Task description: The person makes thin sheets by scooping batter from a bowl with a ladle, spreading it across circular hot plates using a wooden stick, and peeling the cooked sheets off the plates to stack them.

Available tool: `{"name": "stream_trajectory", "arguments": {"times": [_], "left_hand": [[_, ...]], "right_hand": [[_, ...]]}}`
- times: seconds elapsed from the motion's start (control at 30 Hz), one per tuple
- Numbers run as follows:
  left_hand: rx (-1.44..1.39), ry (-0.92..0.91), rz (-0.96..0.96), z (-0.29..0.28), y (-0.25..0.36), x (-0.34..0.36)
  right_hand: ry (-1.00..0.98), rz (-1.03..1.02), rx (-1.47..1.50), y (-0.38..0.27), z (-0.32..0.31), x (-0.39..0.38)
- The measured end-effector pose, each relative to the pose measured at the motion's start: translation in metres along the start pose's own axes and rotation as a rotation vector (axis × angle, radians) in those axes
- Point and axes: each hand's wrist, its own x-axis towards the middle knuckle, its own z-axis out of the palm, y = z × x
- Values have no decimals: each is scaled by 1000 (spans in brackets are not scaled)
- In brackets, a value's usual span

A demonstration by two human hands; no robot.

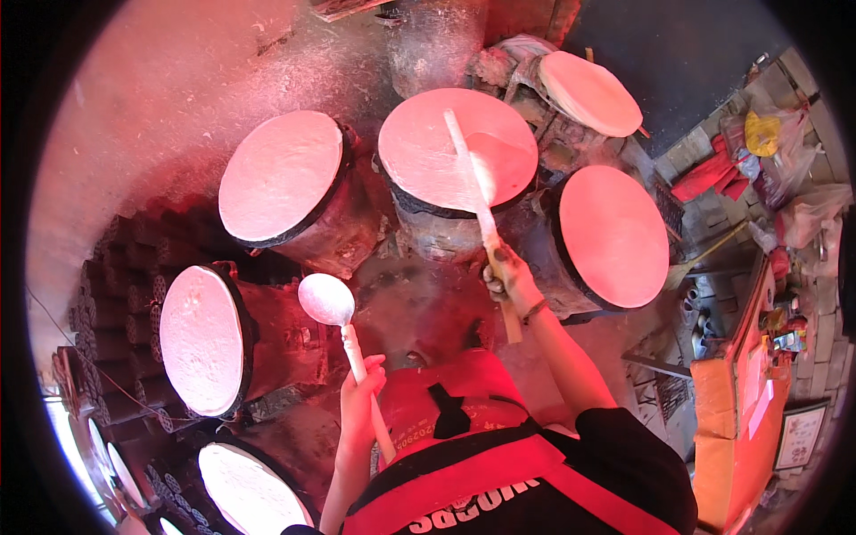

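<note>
My left hand (358, 401) is closed round the pale handle of a ladle (326, 300), its whitish bowl raised and apart from the round tops. In my right hand (513, 278) is a long, flat wooden stick (470, 174). Its far part reaches over the middle round griddle (419, 147), which is coated in a pale layer; a smoother, glossier patch shows right of the stick. Whether the stick touches the layer, I cannot tell. Similar pale-topped griddles on barrel-shaped stoves stand at left (283, 176) and right (615, 234).
More coated griddles stand at near left (203, 341) and lower left (250, 486). Stacked coal briquettes (107, 330) line the left wall. A pale round disc (590, 94) leans back right. An orange-covered table (713, 410) stands at right, near plastic bags (789, 147).
</note>
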Motion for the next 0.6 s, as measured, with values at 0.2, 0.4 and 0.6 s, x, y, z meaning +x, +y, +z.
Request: {"name": "stream_trajectory", "arguments": {"times": [0.2, 0.4, 0.6], "left_hand": [[3, -18, -13, 51, -4, 14], [-65, -145, -69, 87, -3, 23], [7, -87, -59, 131, -4, 25]], "right_hand": [[-32, 5, 49, -26, 9, 11], [-85, -28, -110, -41, -80, 6], [11, -19, -71, -108, -103, 61]]}}
